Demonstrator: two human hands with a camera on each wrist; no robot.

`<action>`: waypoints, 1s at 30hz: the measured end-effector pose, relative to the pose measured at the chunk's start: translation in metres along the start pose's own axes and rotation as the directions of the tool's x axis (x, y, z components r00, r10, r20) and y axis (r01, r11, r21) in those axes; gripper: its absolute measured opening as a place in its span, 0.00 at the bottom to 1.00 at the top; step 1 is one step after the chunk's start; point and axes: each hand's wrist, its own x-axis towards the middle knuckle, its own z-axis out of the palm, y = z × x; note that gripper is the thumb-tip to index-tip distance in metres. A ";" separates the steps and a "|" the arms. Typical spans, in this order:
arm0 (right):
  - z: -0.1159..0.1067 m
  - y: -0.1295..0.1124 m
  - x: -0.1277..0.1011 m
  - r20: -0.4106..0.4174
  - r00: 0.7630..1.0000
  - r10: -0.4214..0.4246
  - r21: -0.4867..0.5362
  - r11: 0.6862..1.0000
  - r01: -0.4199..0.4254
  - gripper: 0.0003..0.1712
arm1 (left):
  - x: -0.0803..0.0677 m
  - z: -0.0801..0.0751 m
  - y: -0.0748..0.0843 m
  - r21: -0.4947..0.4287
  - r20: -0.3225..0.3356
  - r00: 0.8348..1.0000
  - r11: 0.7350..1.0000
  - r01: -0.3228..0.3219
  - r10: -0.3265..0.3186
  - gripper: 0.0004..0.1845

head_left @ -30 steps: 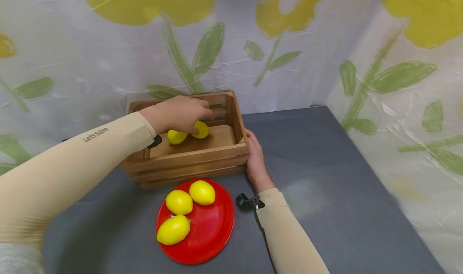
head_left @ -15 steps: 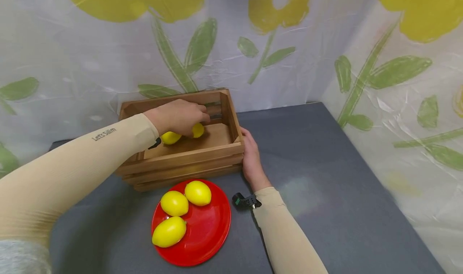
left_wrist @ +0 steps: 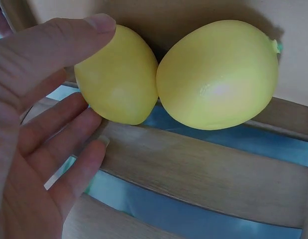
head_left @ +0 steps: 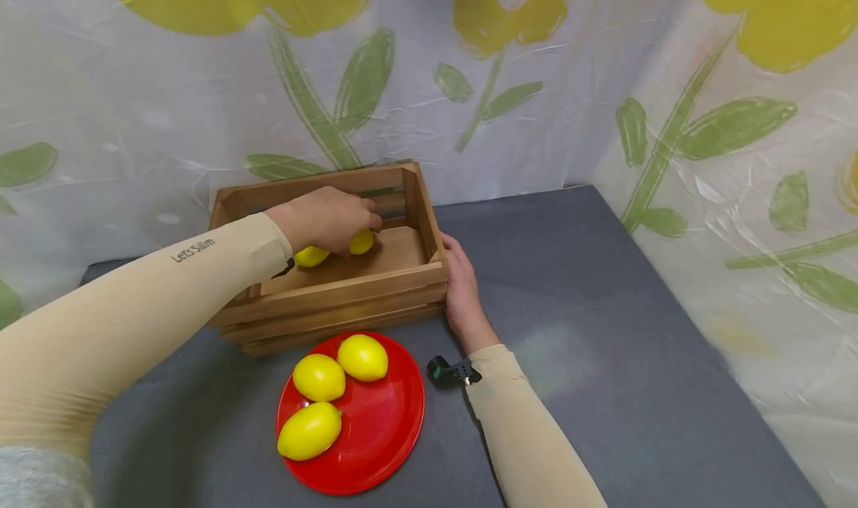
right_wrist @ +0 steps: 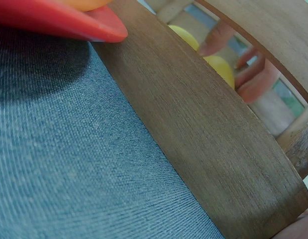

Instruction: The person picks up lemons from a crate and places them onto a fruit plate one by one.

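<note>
My left hand (head_left: 331, 219) reaches down into the wooden crate (head_left: 335, 293). Its thumb lies over one lemon (left_wrist: 119, 79) and its fingers curl round the far side, as the left wrist view shows. A second lemon (left_wrist: 218, 74) touches that one inside the crate. In the head view the back of the hand partly covers both. My right hand (head_left: 464, 296) lies along the outside of the crate's right end, fingers stretched along the slats; its palm is hidden. The right wrist view shows only a bit of it at the lower right corner.
A red plate (head_left: 382, 433) with three lemons sits before the crate on the grey table (head_left: 570, 307); one lemon (head_left: 310, 430) lies at its left edge. Behind the crate hangs a flower-patterned sheet (head_left: 429, 121). The crate's front wall (right_wrist: 203, 119) stands right beside the plate.
The head view has shifted slightly, so crate and plate appear further left. My left hand has settled a little lower over the lemon; the right hand keeps its place at the crate.
</note>
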 end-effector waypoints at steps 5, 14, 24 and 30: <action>0.000 -0.001 0.000 0.002 1.000 -0.002 0.004 1.000 0.002 0.27 | 0.002 0.004 0.001 0.032 -0.007 1.000 0.999 -0.005 0.005 0.27; 0.001 -0.002 0.000 0.002 1.000 0.004 0.012 1.000 -0.004 0.27 | 0.004 0.008 0.000 0.090 -0.014 1.000 0.996 -0.012 0.014 0.22; 0.003 -0.002 -0.001 0.007 1.000 0.001 0.011 1.000 -0.001 0.28 | 0.004 0.013 0.005 0.129 0.003 1.000 0.992 0.001 -0.001 0.19; -0.001 -0.003 0.000 0.002 1.000 -0.006 0.017 1.000 0.006 0.27 | 0.008 0.014 0.006 0.115 0.008 1.000 0.993 -0.001 0.000 0.19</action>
